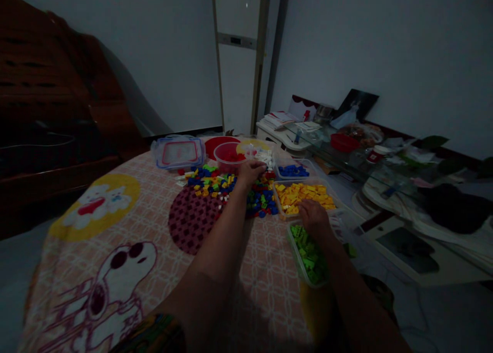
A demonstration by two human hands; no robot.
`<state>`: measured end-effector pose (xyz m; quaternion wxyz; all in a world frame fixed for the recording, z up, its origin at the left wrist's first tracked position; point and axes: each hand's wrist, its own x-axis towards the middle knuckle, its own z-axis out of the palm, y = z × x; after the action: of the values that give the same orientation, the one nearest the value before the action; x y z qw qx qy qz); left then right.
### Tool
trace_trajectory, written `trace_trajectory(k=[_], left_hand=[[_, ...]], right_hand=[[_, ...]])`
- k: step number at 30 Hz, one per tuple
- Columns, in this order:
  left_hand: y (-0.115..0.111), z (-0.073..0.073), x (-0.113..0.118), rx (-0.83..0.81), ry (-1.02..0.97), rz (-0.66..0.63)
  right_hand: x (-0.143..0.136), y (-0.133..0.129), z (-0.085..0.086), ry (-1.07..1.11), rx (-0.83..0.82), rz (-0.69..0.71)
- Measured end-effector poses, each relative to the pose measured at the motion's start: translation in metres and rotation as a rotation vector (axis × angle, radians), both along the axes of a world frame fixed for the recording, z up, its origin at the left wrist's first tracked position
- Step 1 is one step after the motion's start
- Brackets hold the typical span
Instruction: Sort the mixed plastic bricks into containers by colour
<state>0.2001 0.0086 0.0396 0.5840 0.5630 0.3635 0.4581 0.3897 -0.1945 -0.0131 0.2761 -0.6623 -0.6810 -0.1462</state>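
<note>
My left hand reaches over a mixed pile of toy building bricks, close to the white bricks at the back. Its fingers are drawn together; anything between the tips is too small to make out. At the near side of a clear box of yellow bricks is my right hand, fingers curled downward over the bricks. What those fingers pinch, if anything, is hidden. Green bricks fill another box under my right wrist. Behind the yellow box stands a box of blue bricks.
A round tub with red bricks stands at the back of the cloth-covered table. Left of it lies a clear lidded container. A cluttered glass-topped cabinet runs along the right, and a wooden bench is at the left.
</note>
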Motion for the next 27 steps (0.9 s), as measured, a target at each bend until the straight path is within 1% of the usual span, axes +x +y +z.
trace_trajectory(k=[1,3,6,8,10,13,15,16,18,20,23,25,27], left_hand=[[-0.005,-0.002,0.011,-0.043,-0.059,-0.023],[-0.014,-0.005,0.029,-0.082,-0.162,-0.116],[-0.024,-0.009,0.044,-0.088,-0.239,-0.212],[-0.024,-0.009,0.043,-0.073,-0.234,-0.243],[-0.021,-0.008,0.036,-0.036,-0.203,-0.263],[-0.010,-0.004,0.018,0.029,-0.129,-0.222],[-0.003,0.000,0.005,0.066,-0.017,-0.170],[0.000,0.002,-0.002,0.094,0.071,-0.144],[0.004,0.007,-0.014,0.185,0.303,-0.111],[0.005,0.012,-0.023,0.309,0.551,-0.107],[0.001,0.017,-0.027,0.458,0.849,-0.154],[-0.003,0.018,-0.024,0.486,0.981,-0.175],[-0.006,0.017,-0.020,0.475,1.065,-0.192]], right_hand=[[0.000,0.000,0.000,0.000,0.005,-0.001],[0.000,0.000,-0.001,0.002,0.013,-0.007],[0.000,0.000,-0.001,0.007,0.019,-0.007],[0.000,0.000,-0.001,0.008,0.021,0.001],[0.000,0.000,-0.001,0.002,0.029,0.005],[0.000,0.000,-0.003,-0.008,0.040,-0.004],[0.000,0.000,-0.003,-0.005,0.030,-0.011],[0.000,0.000,-0.003,-0.002,0.021,-0.012],[0.000,0.001,-0.002,0.002,0.011,-0.009],[0.000,0.001,-0.001,-0.003,0.026,0.005],[-0.001,0.001,-0.001,-0.004,0.074,0.022],[-0.002,0.001,-0.002,0.005,0.091,0.020],[-0.002,0.001,-0.003,0.006,0.093,0.014]])
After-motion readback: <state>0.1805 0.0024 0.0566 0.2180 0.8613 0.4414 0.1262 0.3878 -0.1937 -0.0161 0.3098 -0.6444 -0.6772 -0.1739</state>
